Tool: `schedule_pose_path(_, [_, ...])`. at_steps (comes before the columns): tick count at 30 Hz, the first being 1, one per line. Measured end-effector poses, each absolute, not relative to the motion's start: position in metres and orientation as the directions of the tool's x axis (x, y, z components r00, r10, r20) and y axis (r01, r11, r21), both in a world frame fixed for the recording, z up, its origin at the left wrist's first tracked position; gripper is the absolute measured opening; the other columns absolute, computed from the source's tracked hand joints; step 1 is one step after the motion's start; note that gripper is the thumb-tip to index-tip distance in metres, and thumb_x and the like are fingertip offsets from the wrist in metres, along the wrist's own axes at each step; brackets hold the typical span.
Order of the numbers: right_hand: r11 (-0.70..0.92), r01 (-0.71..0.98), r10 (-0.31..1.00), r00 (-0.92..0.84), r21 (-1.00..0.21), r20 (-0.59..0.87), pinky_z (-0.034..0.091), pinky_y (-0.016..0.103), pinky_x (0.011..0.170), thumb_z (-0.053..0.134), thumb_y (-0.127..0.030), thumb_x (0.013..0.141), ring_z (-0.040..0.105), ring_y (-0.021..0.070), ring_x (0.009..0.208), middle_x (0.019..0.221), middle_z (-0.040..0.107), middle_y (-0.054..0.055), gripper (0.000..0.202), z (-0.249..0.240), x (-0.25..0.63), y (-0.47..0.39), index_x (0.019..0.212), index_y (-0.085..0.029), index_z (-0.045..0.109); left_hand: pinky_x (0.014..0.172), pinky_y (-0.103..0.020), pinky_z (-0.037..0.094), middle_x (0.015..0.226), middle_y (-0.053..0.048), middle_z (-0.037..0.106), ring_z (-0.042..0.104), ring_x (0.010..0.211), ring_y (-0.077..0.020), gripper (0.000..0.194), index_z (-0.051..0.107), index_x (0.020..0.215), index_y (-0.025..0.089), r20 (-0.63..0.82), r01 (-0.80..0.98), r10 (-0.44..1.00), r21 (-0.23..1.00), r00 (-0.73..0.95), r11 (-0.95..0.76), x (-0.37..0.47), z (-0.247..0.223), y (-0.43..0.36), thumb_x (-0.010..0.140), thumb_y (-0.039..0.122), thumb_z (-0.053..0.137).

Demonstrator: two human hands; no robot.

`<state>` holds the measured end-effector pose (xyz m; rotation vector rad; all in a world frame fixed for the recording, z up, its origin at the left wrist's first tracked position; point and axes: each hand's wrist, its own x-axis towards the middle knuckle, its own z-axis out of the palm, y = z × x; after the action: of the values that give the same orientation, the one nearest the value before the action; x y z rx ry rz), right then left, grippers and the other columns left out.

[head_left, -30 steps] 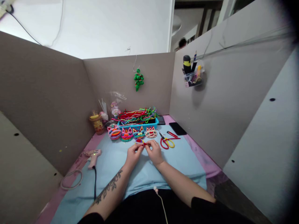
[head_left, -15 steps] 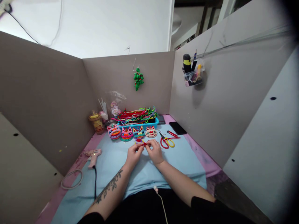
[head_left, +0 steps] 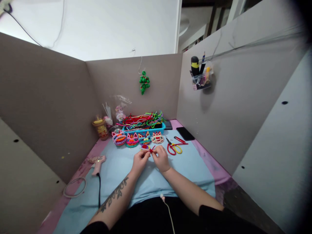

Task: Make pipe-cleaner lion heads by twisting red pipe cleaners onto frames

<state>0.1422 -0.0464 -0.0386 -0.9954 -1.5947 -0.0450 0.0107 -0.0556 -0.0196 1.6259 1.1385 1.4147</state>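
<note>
Pinched a small red fuzzy piece point(head_left: 151, 150) between the tips of the left hand point(head_left: 139, 160) and the right hand point(head_left: 161, 160), both closed on it, one from each side, over the blue-covered bench point(head_left: 190, 169); saw a thin red end jutting up by the right fingertips; could not make out its exact shape, too small and partly covered by the fingers; had a rounded purple, yellow and red piece point(head_left: 145, 147) just beyond the left fingertips, partly hidden; faced four fuzzy animal heads point(head_left: 132, 141) in a row past both hands, with a blue basket point(head_left: 161, 131) of colourful fuzzy stems point(head_left: 143, 121) close behind; had scissors point(head_left: 173, 147) with one red and one yellow handle near the right hand on its outer side, a red stem point(head_left: 184, 144) crossing them, a red cutter point(head_left: 179, 139) just beyond, and a black phone point(head_left: 185, 133) farther out; had a pink glue gun point(head_left: 98, 165) well out on the left hand's outer side, with a black cable point(head_left: 99, 191) trailing toward the near edge, and a lidded cup point(head_left: 101, 130) farther off beyond it; had a green ornament point(head_left: 144, 83) hanging on the partition point(head_left: 112, 76), high beyond both hands.
</note>
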Motion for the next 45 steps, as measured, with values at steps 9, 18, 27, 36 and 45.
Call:
schedule_pose_path(9, [0.640, 0.671, 0.490, 0.018, -0.373, 0.872, 0.041, 0.031, 0.066, 0.049, -0.011, 0.080, 0.050, 0.0183, 0.071, 0.071, 0.051, 0.003, 0.016, -0.036, 0.140, -0.048, 0.068, -0.020, 0.048, 0.066, -0.027, 0.047, 0.079, -0.008, 0.071, 0.062, 0.070, -0.0171, 0.024, 0.070, 0.074, 0.013, 0.361, 0.202, 0.933, 0.914, -0.007, -0.352, 0.011, -0.018, -0.056, 0.072, 0.035, 0.063])
schedule_pose_path(18, [0.637, 0.700, 0.474, -0.026, -0.322, 0.880, 0.040, 0.032, 0.066, 0.048, -0.013, 0.082, 0.049, 0.0185, 0.070, 0.071, 0.052, 0.004, 0.017, -0.037, 0.141, -0.049, 0.067, -0.020, 0.052, 0.066, -0.028, 0.047, 0.075, -0.007, 0.070, 0.061, 0.068, -0.0174, 0.024, 0.072, 0.075, 0.013, 0.355, 0.223, 0.934, 0.909, 0.026, -0.352, 0.011, -0.018, -0.056, 0.072, 0.035, 0.063])
schedule_pose_path(27, [0.689, 0.482, 0.607, 0.024, -0.541, 0.794, 0.046, 0.034, 0.076, 0.051, -0.014, 0.078, 0.053, 0.0193, 0.083, 0.091, 0.055, 0.007, 0.026, -0.032, 0.142, -0.052, 0.103, -0.019, 0.053, 0.064, -0.027, 0.049, 0.078, -0.007, 0.070, 0.062, 0.067, -0.0161, 0.026, 0.069, 0.073, 0.013, 0.356, 0.167, 0.934, 0.923, -0.023, -0.348, 0.008, -0.018, -0.051, 0.072, 0.038, 0.062])
schedule_pose_path(36, [0.694, 0.324, 0.697, -0.077, -0.643, 0.713, 0.046, 0.031, 0.073, 0.044, -0.021, 0.087, 0.056, 0.0169, 0.078, 0.076, 0.059, 0.004, 0.020, -0.031, 0.146, -0.047, 0.077, -0.018, 0.062, 0.071, -0.028, 0.048, 0.084, -0.008, 0.069, 0.061, 0.074, -0.0160, 0.018, 0.070, 0.082, 0.018, 0.611, 0.331, 0.781, 0.715, 0.132, -0.616, -0.003, -0.015, -0.054, 0.078, 0.032, 0.059])
schedule_pose_path(45, [0.656, 0.175, 0.752, -0.070, -0.734, 0.656, 0.048, 0.031, 0.073, 0.054, -0.022, 0.081, 0.058, 0.0167, 0.077, 0.078, 0.063, 0.004, 0.012, -0.031, 0.147, -0.045, 0.079, -0.019, 0.066, 0.077, -0.032, 0.048, 0.087, -0.008, 0.071, 0.063, 0.081, -0.0188, 0.017, 0.070, 0.081, 0.020, 0.601, 0.318, 0.788, 0.727, 0.135, -0.609, -0.006, -0.014, -0.052, 0.078, 0.032, 0.059])
